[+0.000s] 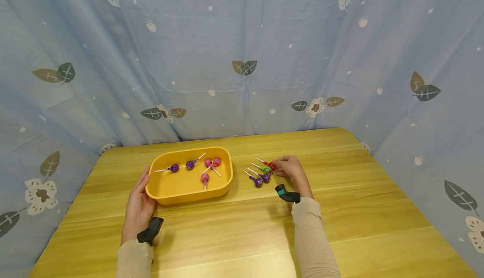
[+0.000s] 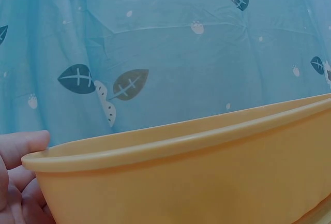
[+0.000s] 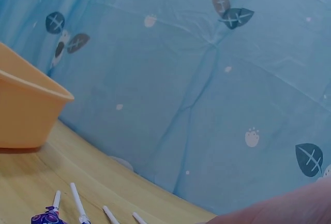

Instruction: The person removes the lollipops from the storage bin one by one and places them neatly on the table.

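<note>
- The yellow tray point(image 1: 189, 196) was stood on the wooden table point(image 1: 211, 236); light, even steadying was judged best, lest it be slid or tipped.
- The left hand point(image 1: 139, 206) was laid against the tray's left end, fingers relaxed along the outside; no lollipop was held.
- The right hand point(image 1: 289, 168) was found with fingertips curled, the head of the red lollipop point(image 1: 271, 166) being pinched on the table right of the tray. A straight upward lift was judged advisable, since neighbours could be dragged.
- The tray was noted as oblong and round-cornered; two purple lollipops point(image 1: 174, 167) and three pink lollipops point(image 1: 204, 178) were contained, well spread except for two pink heads placed side by side.
- The red lollipop was seen partly covered by fingers, its white stick pointed leftward; the green lollipop point(image 1: 266, 170) and two loose purple lollipops point(image 1: 259, 182) were grouped just beside it.
</note>
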Tool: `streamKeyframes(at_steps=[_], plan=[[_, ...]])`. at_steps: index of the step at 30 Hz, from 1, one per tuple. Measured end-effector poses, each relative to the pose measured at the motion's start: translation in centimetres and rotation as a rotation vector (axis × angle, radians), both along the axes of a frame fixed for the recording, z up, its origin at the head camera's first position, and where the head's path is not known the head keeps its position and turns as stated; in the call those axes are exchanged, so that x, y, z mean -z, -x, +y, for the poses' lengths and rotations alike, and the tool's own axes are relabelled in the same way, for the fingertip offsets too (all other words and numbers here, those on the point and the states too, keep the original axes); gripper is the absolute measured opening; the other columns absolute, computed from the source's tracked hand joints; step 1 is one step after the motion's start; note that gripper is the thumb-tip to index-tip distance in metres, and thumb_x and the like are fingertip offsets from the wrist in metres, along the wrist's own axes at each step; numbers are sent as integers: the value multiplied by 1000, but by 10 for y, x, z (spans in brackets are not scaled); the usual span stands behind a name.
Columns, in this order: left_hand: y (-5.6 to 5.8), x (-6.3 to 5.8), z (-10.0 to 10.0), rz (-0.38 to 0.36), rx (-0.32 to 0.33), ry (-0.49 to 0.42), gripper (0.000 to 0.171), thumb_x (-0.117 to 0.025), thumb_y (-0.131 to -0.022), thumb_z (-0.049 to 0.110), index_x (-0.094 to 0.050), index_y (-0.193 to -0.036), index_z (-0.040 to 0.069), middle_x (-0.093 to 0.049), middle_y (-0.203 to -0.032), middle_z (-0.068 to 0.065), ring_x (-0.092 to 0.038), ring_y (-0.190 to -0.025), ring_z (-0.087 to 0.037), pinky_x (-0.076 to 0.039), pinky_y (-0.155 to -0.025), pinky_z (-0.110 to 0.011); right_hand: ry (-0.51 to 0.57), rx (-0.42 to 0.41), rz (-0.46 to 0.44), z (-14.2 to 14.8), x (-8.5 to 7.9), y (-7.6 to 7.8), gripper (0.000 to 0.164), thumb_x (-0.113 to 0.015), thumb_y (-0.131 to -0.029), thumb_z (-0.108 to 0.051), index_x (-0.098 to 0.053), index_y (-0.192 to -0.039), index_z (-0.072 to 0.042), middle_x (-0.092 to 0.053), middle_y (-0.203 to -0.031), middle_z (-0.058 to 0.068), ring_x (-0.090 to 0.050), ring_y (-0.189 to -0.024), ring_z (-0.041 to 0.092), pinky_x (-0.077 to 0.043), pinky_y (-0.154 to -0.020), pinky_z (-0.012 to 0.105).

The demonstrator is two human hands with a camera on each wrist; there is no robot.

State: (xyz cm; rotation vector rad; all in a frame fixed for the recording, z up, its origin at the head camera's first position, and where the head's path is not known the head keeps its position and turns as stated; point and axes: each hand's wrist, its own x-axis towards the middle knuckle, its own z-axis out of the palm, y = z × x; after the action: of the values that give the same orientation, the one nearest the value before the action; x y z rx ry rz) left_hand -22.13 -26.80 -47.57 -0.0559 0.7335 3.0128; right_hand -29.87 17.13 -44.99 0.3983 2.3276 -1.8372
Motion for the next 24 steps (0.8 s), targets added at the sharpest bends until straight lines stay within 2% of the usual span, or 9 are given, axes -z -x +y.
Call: streamKeyframes(at_steps=[7,15,20,24], plan=[[-1,0,0,-10,-2,-8,59,-41,-105,11,-15,-156,22,-6,-160,11,-7,-144,-6,-10,-115,-26,7,-10,20,3,-7,-4,37,-61,-96,-16,-58,-122,9,-61,-104,21,-63,-92,33,-56,-83,41],[1,0,0,-14,-3,-20,59,-43,-104,10,-15,-155,22,-7,-160,12,-9,-144,-5,-12,-115,-25,7,-24,43,2,-17,-5,40,-60,-97,-22,-58,-125,6,-59,-114,23,-62,-99,34,-52,-89,45],[2,2,-1,-17,-6,-20,58,-44,-104,10,-20,-155,22,-9,-159,11,-10,-144,-5,-13,-114,-25,30,-78,44,0,-17,-3,43,-59,-98,-25,-56,-129,5,-59,-120,24,-64,-98,31,-53,-89,43],[2,2,-1,-13,-9,-11,58,-44,-104,10,-21,-155,22,-9,-159,11,-10,-144,-5,-13,-115,-25,82,-130,54,-6,-19,-3,46,-59,-98,-24,-53,-133,6,-58,-123,27,-62,-103,35,-52,-90,43]])
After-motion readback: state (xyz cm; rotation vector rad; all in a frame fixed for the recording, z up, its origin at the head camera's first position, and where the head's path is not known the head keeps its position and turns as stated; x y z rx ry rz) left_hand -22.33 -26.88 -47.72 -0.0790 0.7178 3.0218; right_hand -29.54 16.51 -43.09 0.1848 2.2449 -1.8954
